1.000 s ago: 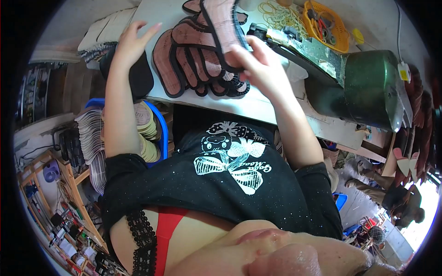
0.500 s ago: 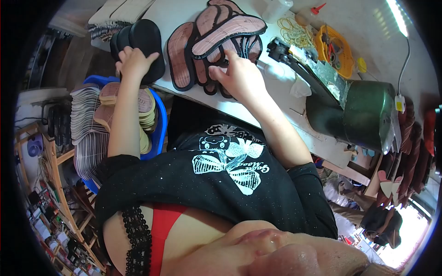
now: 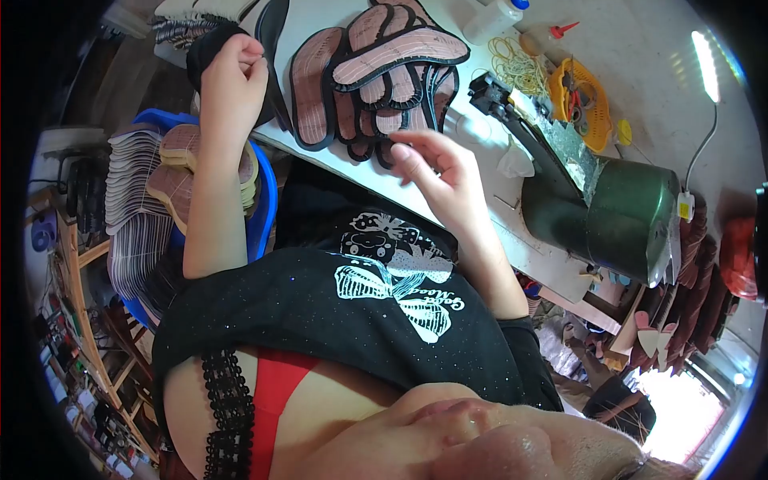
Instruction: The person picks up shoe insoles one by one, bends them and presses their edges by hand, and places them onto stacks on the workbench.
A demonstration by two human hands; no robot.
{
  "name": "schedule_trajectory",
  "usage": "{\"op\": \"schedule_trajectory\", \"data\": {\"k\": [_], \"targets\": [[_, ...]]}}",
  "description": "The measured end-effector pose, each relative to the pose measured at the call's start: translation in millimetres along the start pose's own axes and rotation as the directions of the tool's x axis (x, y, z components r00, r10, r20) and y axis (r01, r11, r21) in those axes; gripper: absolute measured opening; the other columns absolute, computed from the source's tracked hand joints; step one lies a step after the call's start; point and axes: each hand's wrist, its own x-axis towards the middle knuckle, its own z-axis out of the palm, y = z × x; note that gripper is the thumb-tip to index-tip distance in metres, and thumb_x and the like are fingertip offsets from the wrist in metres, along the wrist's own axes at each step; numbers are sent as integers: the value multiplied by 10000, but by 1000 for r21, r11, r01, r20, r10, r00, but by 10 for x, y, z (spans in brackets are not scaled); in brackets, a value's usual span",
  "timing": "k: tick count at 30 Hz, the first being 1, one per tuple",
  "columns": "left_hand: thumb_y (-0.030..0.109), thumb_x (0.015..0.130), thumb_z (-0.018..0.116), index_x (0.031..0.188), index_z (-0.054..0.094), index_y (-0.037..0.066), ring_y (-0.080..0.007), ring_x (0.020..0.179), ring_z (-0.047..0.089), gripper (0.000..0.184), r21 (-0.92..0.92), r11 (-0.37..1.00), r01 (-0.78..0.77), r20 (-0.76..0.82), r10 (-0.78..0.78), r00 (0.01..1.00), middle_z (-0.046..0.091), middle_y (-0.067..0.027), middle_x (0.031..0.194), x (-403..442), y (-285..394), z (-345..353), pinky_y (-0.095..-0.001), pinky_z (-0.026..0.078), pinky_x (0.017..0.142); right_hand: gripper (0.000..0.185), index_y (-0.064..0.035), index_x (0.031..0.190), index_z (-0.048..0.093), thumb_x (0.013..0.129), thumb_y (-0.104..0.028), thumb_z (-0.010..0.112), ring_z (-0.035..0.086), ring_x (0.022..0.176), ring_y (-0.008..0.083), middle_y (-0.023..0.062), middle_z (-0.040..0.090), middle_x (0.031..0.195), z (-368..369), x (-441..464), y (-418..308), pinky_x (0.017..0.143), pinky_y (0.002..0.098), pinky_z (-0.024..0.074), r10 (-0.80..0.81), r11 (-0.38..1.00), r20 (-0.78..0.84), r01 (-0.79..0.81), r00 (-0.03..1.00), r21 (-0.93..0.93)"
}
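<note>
The fingers of my left hand (image 3: 234, 76) are closed at the edge of a black sole-shaped piece (image 3: 273, 36), which stands tilted; its grip point is partly hidden. Another black piece (image 3: 210, 53) shows behind that hand. Nothing is held in my right hand (image 3: 434, 164), whose fingers are curved and apart just below a pile of pinkish insoles with black edging (image 3: 384, 94). One insole (image 3: 404, 58) lies crosswise on top of the pile.
On the right stands a green machine (image 3: 616, 210) with a dark arm. Behind it are a yellow basket (image 3: 602, 120) of tools, tangled string (image 3: 518, 66) and a white bottle (image 3: 496, 22). A blue bin (image 3: 264, 210) with stacked soles is below left. A person (image 3: 620, 406) is at lower right.
My left hand has moved up, and a black piece now stands tilted beside it. Having let go of the pink insole earlier, my right hand has drawn back toward my body.
</note>
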Motion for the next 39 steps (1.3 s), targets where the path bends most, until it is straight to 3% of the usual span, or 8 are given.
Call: {"op": "schedule_trajectory", "data": {"k": [2,9,12,16,20,23,32,39], "targets": [[-28,800,563,915,579,13,-274,693,627,123,-140,990,4,139,16,990,611,-135,793,-160,626,-156,-338,502,650,412,9,1250,529,973,-296,528,618,1007,181,129,645,1084,-3,53,-70,901,318,478,-80,985,29,74,996,158],[-65,777,636,906,565,31,-177,771,570,176,-556,649,-519,208,714,669,601,-74,877,-504,1450,126,-307,464,688,358,39,1192,546,915,-180,605,613,999,198,126,634,1100,-31,85,-411,869,333,491,-99,853,-249,211,964,478],[242,833,709,1161,514,9,-218,975,577,447,-510,771,-383,-58,413,909,568,-124,1092,-285,1353,342,-331,474,819,281,26,1087,621,873,-147,681,610,935,135,80,662,1024,-273,-54,-426,837,273,480,-147,926,-313,242,938,289],[366,826,725,1239,472,-62,-165,1076,548,645,-732,392,557,659,204,724,576,-144,1162,-407,1418,829,-296,458,910,467,10,1240,488,883,-227,675,577,944,123,80,609,1106,-234,-45,-98,826,275,472,-439,890,-450,446,778,-97],[211,889,663,1149,531,-38,-97,841,641,384,-632,-10,775,759,193,622,645,-96,1005,-374,1471,931,-220,529,756,603,-27,1348,338,913,-342,612,584,904,146,85,566,1128,-410,-102,-208,756,286,495,-169,662,-197,259,966,703],[188,901,642,1157,522,-36,-103,818,650,361,-553,-117,825,779,281,561,648,-98,985,-432,1515,992,-216,538,753,609,-46,1341,317,877,-212,676,607,947,184,108,561,1169,-497,-104,66,689,309,533,-197,677,-167,257,966,689],[177,829,728,1026,611,-23,-112,825,640,304,-845,459,275,400,201,894,677,-96,947,-498,1469,1227,-240,518,759,151,50,953,650,893,-87,628,653,710,132,89,672,817,-738,-158,-27,622,245,548,-8,967,-254,72,967,245],[220,703,833,1128,532,-43,-148,940,612,583,-776,566,279,501,284,817,629,-121,1033,-362,1493,1262,-281,512,820,124,31,894,646,882,-92,652,648,698,118,78,665,807,-873,-213,-250,617,245,557,5,986,-190,28,982,166]]}}
